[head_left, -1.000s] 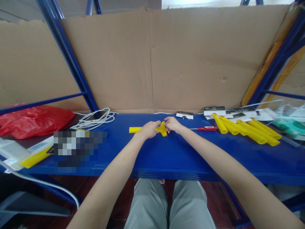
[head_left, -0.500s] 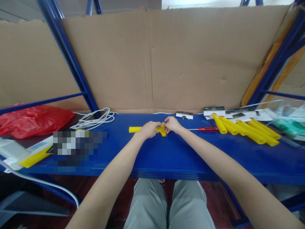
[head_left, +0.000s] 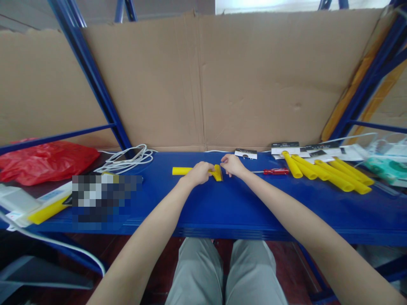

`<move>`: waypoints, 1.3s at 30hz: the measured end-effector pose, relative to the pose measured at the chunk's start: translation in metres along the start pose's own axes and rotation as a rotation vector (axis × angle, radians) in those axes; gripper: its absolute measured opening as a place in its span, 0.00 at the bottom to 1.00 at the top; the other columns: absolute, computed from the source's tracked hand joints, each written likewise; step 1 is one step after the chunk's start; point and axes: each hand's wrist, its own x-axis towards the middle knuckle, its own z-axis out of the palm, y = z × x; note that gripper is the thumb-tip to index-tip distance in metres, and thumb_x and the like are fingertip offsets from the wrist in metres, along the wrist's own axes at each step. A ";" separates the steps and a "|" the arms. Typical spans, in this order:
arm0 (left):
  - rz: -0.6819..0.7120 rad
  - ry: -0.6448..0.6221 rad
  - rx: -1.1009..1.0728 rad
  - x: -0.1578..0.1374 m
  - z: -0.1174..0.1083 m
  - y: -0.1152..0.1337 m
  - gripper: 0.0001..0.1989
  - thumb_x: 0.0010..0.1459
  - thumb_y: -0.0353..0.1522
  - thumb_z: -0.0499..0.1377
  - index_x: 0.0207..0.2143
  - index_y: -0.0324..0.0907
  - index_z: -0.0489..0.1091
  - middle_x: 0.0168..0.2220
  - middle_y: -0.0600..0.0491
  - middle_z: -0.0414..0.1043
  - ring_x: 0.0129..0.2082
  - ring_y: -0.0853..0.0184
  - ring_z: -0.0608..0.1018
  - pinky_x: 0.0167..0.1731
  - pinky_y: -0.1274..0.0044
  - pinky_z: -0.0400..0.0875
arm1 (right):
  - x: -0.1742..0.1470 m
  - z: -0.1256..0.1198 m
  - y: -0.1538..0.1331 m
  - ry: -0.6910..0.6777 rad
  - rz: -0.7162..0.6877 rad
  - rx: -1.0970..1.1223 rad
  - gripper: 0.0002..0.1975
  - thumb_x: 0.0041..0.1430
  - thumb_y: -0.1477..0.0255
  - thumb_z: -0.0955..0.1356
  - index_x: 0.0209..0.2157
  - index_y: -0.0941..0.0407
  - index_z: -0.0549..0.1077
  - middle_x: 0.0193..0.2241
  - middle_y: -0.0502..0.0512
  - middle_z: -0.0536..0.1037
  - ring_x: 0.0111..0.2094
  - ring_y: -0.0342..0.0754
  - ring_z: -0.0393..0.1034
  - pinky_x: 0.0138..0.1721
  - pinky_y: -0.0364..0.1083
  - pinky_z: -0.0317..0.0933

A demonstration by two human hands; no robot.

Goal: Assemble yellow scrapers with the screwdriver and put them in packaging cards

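Note:
A yellow scraper [head_left: 217, 173] with a wide head and a tube-like handle lies crosswise low over the blue shelf. My left hand [head_left: 199, 173] is wrapped round its neck, and the handle end sticks out to the left. A thin edge shows along the right side of the head. Just right of that edge, my right hand [head_left: 233, 165] has its fingers bent together in a pinch; whatever they hold, if anything, is too small to make out. A screwdriver [head_left: 276, 171] with a red handle lies right of my right hand, its shaft pointing towards it.
Several yellow scraper handles [head_left: 338, 181] lie at the right by packaging cards [head_left: 285, 148]. One small card [head_left: 246, 153] lies behind my right hand. On the left are a white cable coil [head_left: 127, 160], a red bag [head_left: 47, 161] and a yellow tube [head_left: 49, 210]. Cardboard [head_left: 203, 84] stands behind.
My right hand has moved slightly right, off the scraper head. The head has turned a little, so its flat side and thin edge show more. My left hand keeps its grip.

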 end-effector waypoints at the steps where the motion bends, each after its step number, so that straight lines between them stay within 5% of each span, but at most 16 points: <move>1: 0.014 0.028 -0.010 0.000 0.000 0.000 0.12 0.52 0.23 0.58 0.39 0.40 0.75 0.42 0.48 0.77 0.45 0.61 0.76 0.45 0.75 0.68 | -0.001 -0.002 0.001 -0.001 0.006 0.035 0.07 0.57 0.79 0.65 0.39 0.63 0.69 0.10 0.43 0.64 0.09 0.39 0.58 0.11 0.38 0.53; 15: 0.342 0.446 -0.126 0.005 0.004 0.002 0.10 0.54 0.21 0.54 0.36 0.37 0.72 0.38 0.46 0.75 0.38 0.64 0.75 0.42 0.70 0.69 | -0.005 -0.032 0.003 -0.186 0.122 0.709 0.06 0.60 0.77 0.64 0.29 0.59 0.68 0.19 0.49 0.72 0.18 0.39 0.65 0.19 0.38 0.61; 39: 0.331 0.472 -0.108 0.007 0.006 0.002 0.09 0.54 0.21 0.53 0.32 0.38 0.71 0.34 0.48 0.75 0.37 0.64 0.75 0.41 0.69 0.69 | -0.005 -0.026 0.004 -0.164 0.104 0.763 0.10 0.58 0.80 0.64 0.23 0.58 0.66 0.21 0.49 0.73 0.22 0.41 0.68 0.22 0.40 0.65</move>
